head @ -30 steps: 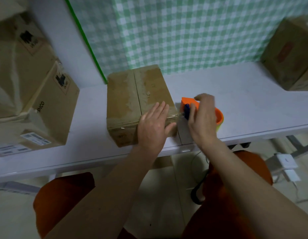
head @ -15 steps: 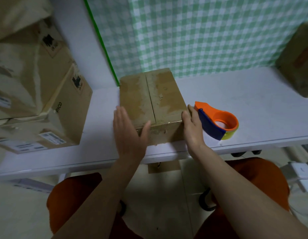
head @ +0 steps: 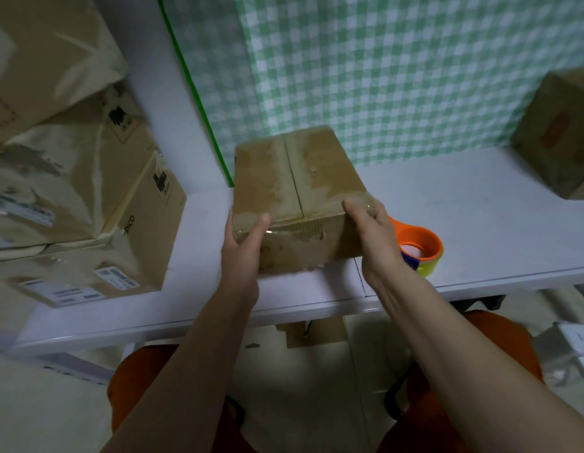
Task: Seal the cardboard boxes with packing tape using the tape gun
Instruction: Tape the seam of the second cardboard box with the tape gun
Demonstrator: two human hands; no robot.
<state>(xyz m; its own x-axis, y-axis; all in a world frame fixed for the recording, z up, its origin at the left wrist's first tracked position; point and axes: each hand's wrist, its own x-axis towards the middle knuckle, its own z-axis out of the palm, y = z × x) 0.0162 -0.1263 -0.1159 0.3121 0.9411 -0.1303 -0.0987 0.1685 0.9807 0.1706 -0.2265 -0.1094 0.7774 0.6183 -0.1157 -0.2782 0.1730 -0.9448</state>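
Cardboard box point(head: 300, 191): on white table point(head: 480, 223), near front edge, gripped at near corners by left hand point(head: 243, 243) and right hand point(head: 375, 233), fingers curled round.

Risk: sliding off edge if pulled; tape lifting.

Tape gun point(head: 418, 248): right of box, touching right hand.

Stacked boxes point(head: 87, 191): left, crowding.

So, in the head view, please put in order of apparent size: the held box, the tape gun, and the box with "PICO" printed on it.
1. PICO box: looks largest, though partly hidden by the stack.
2. Held box: both hands grip it; it is lifted nearer the camera, so the true gap may be wider.
3. Tape gun: clearly smallest, partly hidden behind the right hand.
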